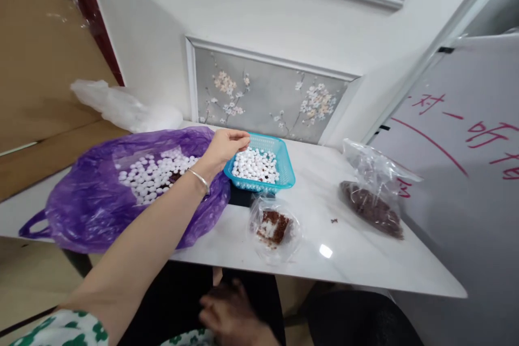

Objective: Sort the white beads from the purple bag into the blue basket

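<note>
Left hand pinched narrow over the left rim of the blue basket, maybe on white balls; cannot tell. Small, light, apt to roll: best scooped. Right hand blurred well below; grip unclear.

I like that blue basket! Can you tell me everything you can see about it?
The basket is small, rectangular and bright turquoise, and looks like plastic with a mesh of tiny holes in its walls. It sits upright on the white table, near the wall, resting on something dark. Small white balls fill the bottom. A purple bag lies against its left side. The left hand hovers over its left rim, fingers pinched together.
</note>
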Demonstrator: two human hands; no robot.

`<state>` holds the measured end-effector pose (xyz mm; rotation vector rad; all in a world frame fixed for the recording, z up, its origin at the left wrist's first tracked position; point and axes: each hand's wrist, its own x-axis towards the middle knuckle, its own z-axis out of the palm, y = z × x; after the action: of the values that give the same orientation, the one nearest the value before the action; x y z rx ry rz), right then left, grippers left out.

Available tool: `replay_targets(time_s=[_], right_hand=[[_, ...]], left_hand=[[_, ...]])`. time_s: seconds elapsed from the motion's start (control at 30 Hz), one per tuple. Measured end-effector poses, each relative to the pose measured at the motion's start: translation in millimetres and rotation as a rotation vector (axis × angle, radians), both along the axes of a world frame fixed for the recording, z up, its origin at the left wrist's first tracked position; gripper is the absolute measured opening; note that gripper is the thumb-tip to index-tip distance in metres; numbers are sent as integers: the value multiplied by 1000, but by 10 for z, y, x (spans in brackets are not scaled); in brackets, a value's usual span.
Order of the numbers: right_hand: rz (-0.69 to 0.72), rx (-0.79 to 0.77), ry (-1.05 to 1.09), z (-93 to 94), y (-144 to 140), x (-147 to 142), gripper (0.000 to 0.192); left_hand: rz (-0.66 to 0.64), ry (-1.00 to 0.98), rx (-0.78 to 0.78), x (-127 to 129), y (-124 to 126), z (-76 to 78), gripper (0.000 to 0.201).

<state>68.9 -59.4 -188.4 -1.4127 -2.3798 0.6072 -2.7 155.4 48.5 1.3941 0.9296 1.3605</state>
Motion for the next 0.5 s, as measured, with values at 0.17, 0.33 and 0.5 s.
replay_targets(time_s=[0.17,0.33,0.5], right_hand=[[232,-126,85,-114,-110,-219,24],[494,-167,185,-17,41,-437,29],[656,-188,121,40,119,-686,38]], left_hand=[[-38,193,45,167,125,-28,7],[-74,351,86,260,200,-4,13],[-121,531,116,374,310,-96,8]])
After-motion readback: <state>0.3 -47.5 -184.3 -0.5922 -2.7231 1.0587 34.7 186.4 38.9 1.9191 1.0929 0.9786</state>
